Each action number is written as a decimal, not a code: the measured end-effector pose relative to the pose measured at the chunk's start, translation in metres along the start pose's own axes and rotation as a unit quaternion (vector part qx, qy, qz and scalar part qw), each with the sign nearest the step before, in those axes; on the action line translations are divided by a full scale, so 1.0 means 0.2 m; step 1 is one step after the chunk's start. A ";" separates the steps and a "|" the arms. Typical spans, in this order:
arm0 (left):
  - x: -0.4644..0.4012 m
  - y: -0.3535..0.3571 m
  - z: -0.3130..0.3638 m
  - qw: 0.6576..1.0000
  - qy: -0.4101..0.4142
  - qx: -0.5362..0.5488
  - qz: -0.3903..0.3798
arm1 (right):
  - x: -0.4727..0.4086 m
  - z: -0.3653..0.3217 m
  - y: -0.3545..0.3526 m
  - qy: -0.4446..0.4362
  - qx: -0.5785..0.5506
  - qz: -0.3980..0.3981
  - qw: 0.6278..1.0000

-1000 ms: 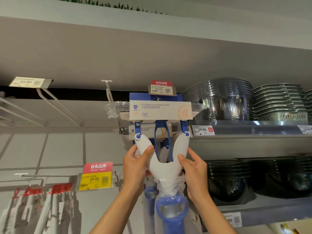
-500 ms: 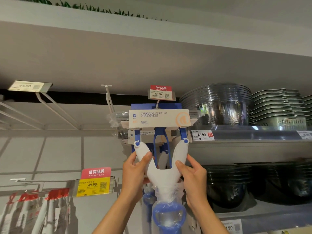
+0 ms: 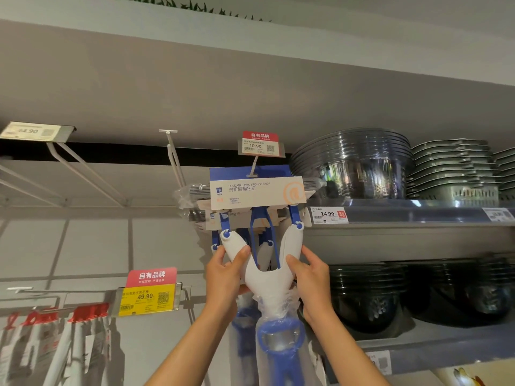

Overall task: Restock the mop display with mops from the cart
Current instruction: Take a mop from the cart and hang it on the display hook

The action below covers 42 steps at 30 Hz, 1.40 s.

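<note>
A foldable sponge mop (image 3: pixel 263 277) with a white Y-shaped yoke, blue fittings and a white card label hangs head-up at the display hook under the 19.90 price tag (image 3: pixel 259 144). My left hand (image 3: pixel 224 277) grips the yoke's left arm and my right hand (image 3: pixel 312 277) grips its right arm. Its blue handle grip (image 3: pixel 280 344) hangs below in clear plastic wrap. More mops of the same kind hang behind it, mostly hidden.
An empty white hook (image 3: pixel 174 160) juts out just left of the mop. Red-and-white mops (image 3: pixel 69 344) hang at lower left under a yellow 49.90 tag (image 3: pixel 147 299). To the right, shelves (image 3: pixel 418 215) hold stacked clear bowls (image 3: pixel 354 165), grey baskets and dark bowls.
The view has tilted slightly. Both hands keep their hold on the white yoke and the mop stays at the hook.
</note>
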<state>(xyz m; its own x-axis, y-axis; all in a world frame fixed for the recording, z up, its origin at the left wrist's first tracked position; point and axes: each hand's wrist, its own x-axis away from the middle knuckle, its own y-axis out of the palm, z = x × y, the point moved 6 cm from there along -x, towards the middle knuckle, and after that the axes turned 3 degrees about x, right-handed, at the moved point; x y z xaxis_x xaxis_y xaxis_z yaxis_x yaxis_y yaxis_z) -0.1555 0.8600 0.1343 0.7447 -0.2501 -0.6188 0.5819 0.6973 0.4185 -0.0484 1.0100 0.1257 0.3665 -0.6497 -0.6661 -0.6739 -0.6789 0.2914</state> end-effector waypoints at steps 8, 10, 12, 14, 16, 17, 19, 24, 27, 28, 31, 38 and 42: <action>-0.07 -0.04 -0.06 0.999 -0.014 -0.028 0.024 | -0.08 0.12 0.06 0.041 0.017 0.006 0.999; -0.10 -0.05 -0.07 0.999 -0.018 -0.032 0.029 | -0.09 0.15 0.08 0.046 0.025 0.007 0.999; -0.12 -0.06 -0.09 0.999 -0.022 -0.037 0.030 | -0.11 0.19 0.10 0.051 0.025 0.012 0.998; -0.14 -0.07 -0.10 0.998 -0.028 -0.039 0.034 | -0.11 0.22 0.11 0.057 0.024 0.016 0.998; -0.16 -0.09 -0.12 0.998 -0.034 -0.040 0.043 | -0.13 0.25 0.13 0.053 0.022 0.023 0.998; -0.17 -0.10 -0.13 0.997 -0.037 -0.043 0.048 | -0.13 0.25 0.14 0.048 0.023 0.026 0.998; -0.19 -0.13 -0.15 0.996 -0.042 -0.051 0.057 | -0.14 0.27 0.16 0.041 0.026 0.029 0.998; -0.22 -0.17 -0.23 0.993 -0.060 -0.072 0.075 | -0.14 0.33 0.19 0.046 0.037 0.026 0.998; -0.23 -0.19 -0.27 0.990 -0.069 -0.084 0.088 | -0.16 0.37 0.19 0.056 0.039 0.023 0.997; -0.23 -0.20 -0.29 0.990 -0.074 -0.082 0.090 | -0.16 0.38 0.20 0.058 0.044 0.021 0.997; -0.24 -0.20 -0.33 0.990 -0.084 -0.070 0.088 | -0.17 0.41 0.21 0.064 0.061 0.024 0.996; -0.22 -0.21 -0.35 0.992 -0.081 -0.088 0.049 | -0.16 0.44 0.21 0.089 0.109 0.015 0.990; -0.15 -0.21 -0.35 0.990 -0.093 -0.108 0.016 | -0.13 0.43 0.22 0.114 0.138 0.001 0.984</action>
<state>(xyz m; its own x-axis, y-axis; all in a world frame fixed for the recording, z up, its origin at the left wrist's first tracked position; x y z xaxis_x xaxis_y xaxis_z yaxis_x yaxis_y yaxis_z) -0.2249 0.8850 0.0888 0.8209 -0.3306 -0.4656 0.4884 0.8291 0.2722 -0.1424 1.0269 0.0977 0.4790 -0.7319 -0.4846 -0.8118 -0.5794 0.0727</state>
